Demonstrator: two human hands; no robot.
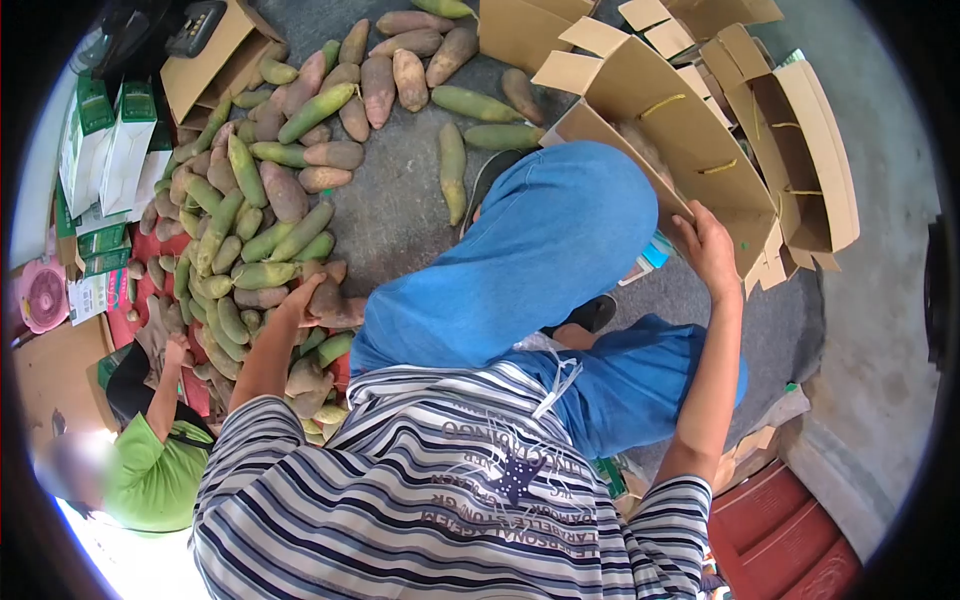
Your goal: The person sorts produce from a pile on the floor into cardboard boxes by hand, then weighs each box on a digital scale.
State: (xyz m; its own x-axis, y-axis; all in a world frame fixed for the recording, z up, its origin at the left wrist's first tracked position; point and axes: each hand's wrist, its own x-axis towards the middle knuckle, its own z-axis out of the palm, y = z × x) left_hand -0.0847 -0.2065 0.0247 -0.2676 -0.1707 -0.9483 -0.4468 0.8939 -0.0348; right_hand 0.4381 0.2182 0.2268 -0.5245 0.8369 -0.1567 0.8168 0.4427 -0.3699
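Note:
My left hand (303, 298) is at the lower right part of a big pile of green and reddish-brown root vegetables (262, 243), its fingers curled on a brown one (327, 298). My right hand (708, 247) is on the near edge of an open cardboard box (675, 110) with yellow cord handles, fingers bent over the rim. What lies deep in that box is mostly hidden by its wall and my knee. A long green root (452, 172) lies apart from the pile on the dark floor, left of my foot.
More open cardboard boxes (790, 150) stand at the right, by a grey wall. Another box (215, 62) is at the upper left, above green-and-white cartons (128, 150). A person in a green shirt (155, 475) reaches to the pile at lower left. Red furniture (785, 530) is at lower right.

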